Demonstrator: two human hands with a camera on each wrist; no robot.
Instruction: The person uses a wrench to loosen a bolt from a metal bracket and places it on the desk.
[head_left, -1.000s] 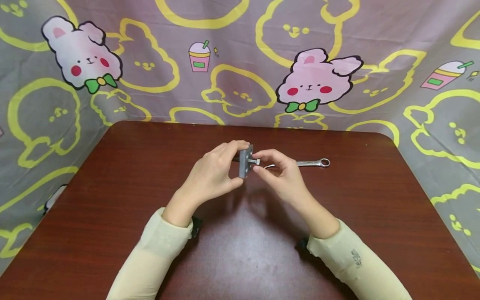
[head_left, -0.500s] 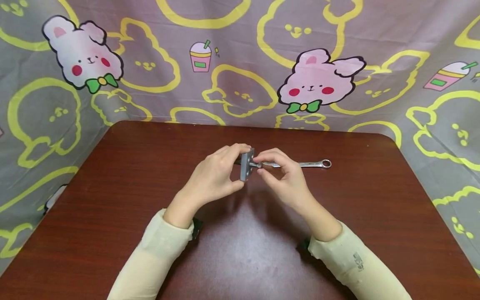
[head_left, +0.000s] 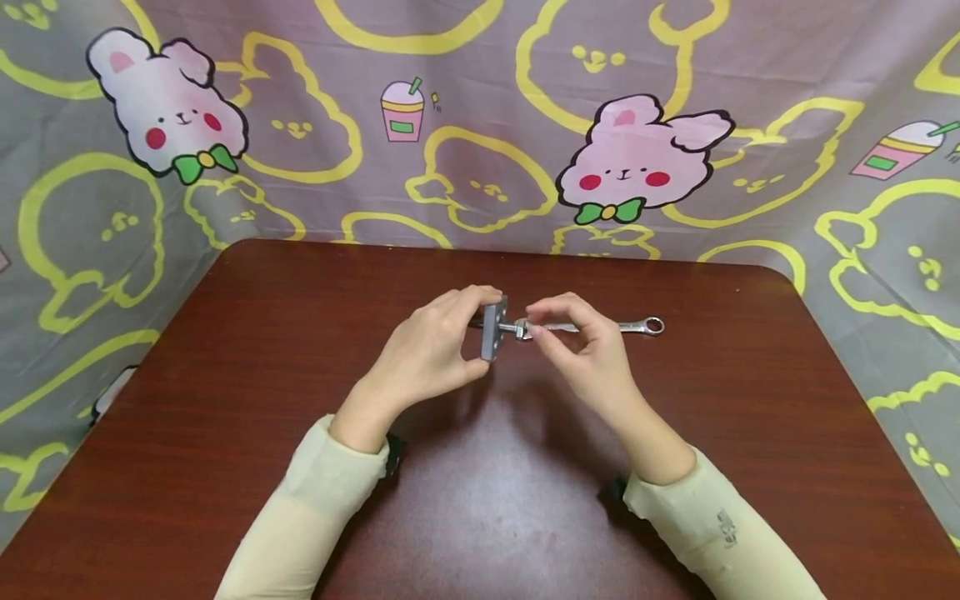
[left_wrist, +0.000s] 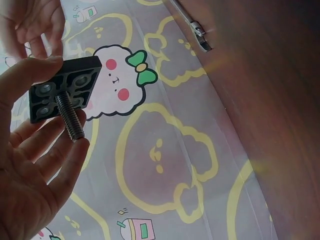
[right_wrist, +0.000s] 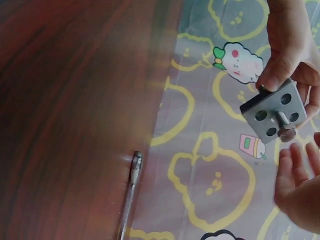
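My left hand (head_left: 427,350) grips a small grey square plate (head_left: 492,331) by its edges, thumb on one side and fingers on the other. Holes sit near the plate's corners, and a bolt (right_wrist: 281,119) runs through its middle. The hex head (right_wrist: 287,133) sticks out on the right-hand side, with some shank showing between it and the plate. On the other face, the threaded shank (left_wrist: 70,116) points toward my left palm. My right hand (head_left: 592,354) is just right of the bolt head, fingers loosely bent and holding nothing.
A combination wrench (head_left: 643,327) lies on the dark red-brown table (head_left: 480,517) behind my right hand, which covers part of it. A printed cloth (head_left: 480,108) with cartoon rabbits hangs along the table's back and sides.
My right fingers have come off the bolt head and moved slightly right. The left hand still holds the plate in nearly the same place.
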